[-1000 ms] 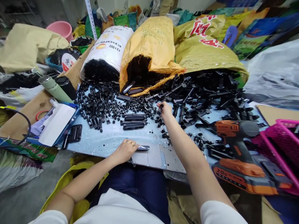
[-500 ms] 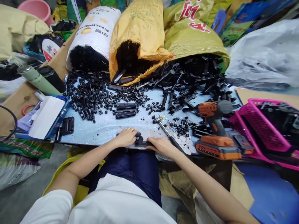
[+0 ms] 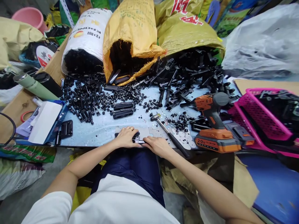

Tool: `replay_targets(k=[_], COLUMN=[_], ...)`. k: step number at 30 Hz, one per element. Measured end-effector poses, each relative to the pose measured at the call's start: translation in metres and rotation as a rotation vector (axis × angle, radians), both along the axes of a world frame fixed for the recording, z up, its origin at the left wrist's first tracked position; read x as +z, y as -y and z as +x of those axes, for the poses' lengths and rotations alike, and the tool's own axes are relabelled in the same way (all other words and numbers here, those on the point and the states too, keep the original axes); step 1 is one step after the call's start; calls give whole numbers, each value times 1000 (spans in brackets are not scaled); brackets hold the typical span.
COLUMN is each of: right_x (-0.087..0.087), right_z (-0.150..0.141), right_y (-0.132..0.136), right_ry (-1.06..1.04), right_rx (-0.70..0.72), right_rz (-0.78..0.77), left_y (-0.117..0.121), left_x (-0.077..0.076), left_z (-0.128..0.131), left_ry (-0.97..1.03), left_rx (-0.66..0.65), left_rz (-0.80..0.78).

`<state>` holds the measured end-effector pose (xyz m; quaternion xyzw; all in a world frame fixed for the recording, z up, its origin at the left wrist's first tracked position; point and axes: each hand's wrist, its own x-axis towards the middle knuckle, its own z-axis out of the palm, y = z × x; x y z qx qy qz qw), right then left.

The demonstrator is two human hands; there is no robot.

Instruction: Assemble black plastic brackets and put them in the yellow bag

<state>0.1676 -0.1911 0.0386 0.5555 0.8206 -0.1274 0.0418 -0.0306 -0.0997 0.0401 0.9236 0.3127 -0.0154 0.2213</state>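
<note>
At the near edge of the tabletop [image 3: 98, 132], our left hand [image 3: 126, 137] curls its fingers over a black part [image 3: 136, 134], thumb tucked low. Beside it, our right hand [image 3: 158, 146] has its fingers nearly closed on a small metal piece [image 3: 140, 142] that reaches toward the left hand; we can't make out its full shape. The hammer [image 3: 169, 134] lies slanted just right of our right hand, its handle end at the near edge, and the cordless drill [image 3: 213, 123] stands near the right edge.
</note>
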Motion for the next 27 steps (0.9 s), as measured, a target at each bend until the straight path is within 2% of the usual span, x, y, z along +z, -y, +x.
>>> replay_targets(k=[4,7,16,22,27], right_x=[1,5,31,45,44], right_z=[1,-1,-14,-15,-16], right_y=[2,4,14,8,8], right_ry=[21,39,110,143,152], right_rx=[1,-3,36,91,60], right_rz=[5,74,239,196,162], left_y=[-1,-1,2,-1,3], left_x=[-2,-3,0,3,-3], left_z=[-1,-2,-13,-13,-16], left_ry=[23,59,164,168,203], left_rx=[-12,-9,-61,-58,-38], left_rz=[26,26,59,30,56])
